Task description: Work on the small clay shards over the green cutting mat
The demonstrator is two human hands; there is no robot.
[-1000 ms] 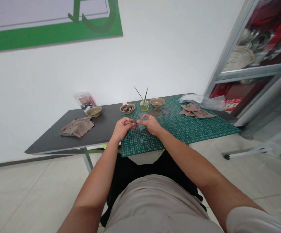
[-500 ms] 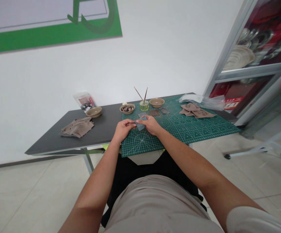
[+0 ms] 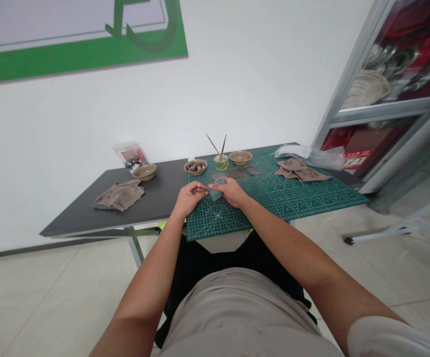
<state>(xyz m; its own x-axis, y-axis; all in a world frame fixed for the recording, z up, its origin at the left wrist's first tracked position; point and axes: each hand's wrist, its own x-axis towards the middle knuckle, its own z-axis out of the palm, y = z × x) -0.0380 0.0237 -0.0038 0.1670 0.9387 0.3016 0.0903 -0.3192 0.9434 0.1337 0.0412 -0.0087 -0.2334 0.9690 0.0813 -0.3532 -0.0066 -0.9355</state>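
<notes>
Both my hands meet over the near left part of a green cutting mat (image 3: 296, 196) on a dark table (image 3: 88, 213). My right hand (image 3: 230, 191) pinches a small grey-blue sheet (image 3: 215, 193). My left hand (image 3: 189, 196) is closed with its fingertips at the sheet's left edge; what it grips there is too small to make out.
Behind my hands stand a bowl of small dark pieces (image 3: 195, 166), a glass with two brushes (image 3: 221, 159), an empty bowl (image 3: 240, 157) and small dark sheets (image 3: 236, 173). Brown cloths (image 3: 119, 194) (image 3: 299, 169), another bowl (image 3: 144, 171) and a plastic jar (image 3: 128, 153) lie farther out. A metal shelf (image 3: 386, 104) stands at the right.
The hands have stayed together at the same spot; the fingers and the grey-blue sheet shifted only slightly.
</notes>
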